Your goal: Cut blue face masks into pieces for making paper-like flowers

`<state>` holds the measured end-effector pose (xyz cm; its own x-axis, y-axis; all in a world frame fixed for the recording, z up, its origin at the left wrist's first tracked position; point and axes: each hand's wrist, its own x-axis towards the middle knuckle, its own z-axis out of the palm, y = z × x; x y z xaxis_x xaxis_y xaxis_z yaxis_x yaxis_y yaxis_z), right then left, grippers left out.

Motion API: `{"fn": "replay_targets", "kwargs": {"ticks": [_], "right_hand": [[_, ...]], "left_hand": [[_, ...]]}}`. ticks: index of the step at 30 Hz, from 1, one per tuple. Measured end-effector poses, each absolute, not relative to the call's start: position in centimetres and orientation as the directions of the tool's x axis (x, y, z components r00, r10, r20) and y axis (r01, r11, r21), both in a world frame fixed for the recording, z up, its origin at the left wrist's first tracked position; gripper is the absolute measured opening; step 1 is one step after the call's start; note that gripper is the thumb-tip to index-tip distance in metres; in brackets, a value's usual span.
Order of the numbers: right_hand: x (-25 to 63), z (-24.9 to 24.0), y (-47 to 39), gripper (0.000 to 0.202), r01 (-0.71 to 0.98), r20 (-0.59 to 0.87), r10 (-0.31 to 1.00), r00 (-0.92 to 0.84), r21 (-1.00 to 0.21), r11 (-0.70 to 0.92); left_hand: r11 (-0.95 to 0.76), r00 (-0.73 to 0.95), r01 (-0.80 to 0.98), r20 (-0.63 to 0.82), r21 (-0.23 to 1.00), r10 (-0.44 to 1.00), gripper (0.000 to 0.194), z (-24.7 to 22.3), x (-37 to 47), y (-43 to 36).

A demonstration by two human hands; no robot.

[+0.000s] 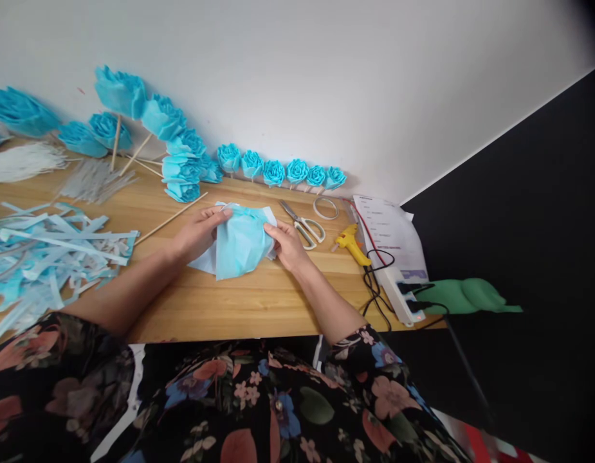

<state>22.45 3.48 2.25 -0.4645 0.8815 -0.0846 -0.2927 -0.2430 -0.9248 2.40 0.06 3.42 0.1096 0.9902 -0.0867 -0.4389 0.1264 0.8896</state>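
Observation:
A light blue sheet of thin, crinkled material [244,241] is stretched between my hands over the wooden table, with whitish layers showing at its edges. My left hand [201,231] pinches its upper left edge, thumb on top. On the opposite side my right hand [286,243] grips the upper right edge between thumb and fingers. Scissors with white handles [304,225] lie just beyond my right hand. A thin wooden stick [172,217] rests on the table beyond my left hand.
Blue paper flowers on sticks [274,172] line the wall. Blue and white strips [60,257] are heaped at left, near thin wires [92,180]. At right are a tape roll [325,208], yellow glue gun [351,244], papers [388,231], power strip [401,296] and cables.

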Motion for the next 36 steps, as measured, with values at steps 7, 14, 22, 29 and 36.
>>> {"fn": "replay_targets", "kwargs": {"ticks": [7, 14, 22, 29, 36], "right_hand": [[22.5, 2.0, 3.5, 0.028, -0.315, -0.07, 0.874, -0.48, -0.917, -0.246], [22.5, 1.9, 3.5, 0.033, -0.281, -0.061, 0.881, -0.469, -0.936, -0.214], [22.4, 1.7, 3.5, 0.032, -0.268, -0.046, 0.895, -0.444, -0.946, -0.181], [22.4, 2.0, 3.4, 0.033, -0.258, -0.059, 0.887, -0.458, -0.946, -0.196], [22.4, 2.3, 3.6, 0.035, -0.312, -0.031, 0.919, -0.392, -0.936, -0.165]], "left_hand": [[0.104, 0.084, -0.433, -0.075, 0.895, 0.994, 0.032, 3.1, 2.4, 0.3], [0.123, 0.069, -0.422, -0.103, 0.898, 0.992, 0.036, 2.6, 2.1, 0.4], [0.148, 0.124, -0.194, -0.125, 0.97, 0.984, 0.04, 3.1, 2.0, -0.3], [0.218, 0.133, -0.236, -0.191, 0.947, 0.973, 0.033, 3.7, 2.1, -0.4], [0.25, 0.199, -0.351, -0.189, 0.902, 0.962, 0.029, 3.5, 2.1, -0.3]]}}
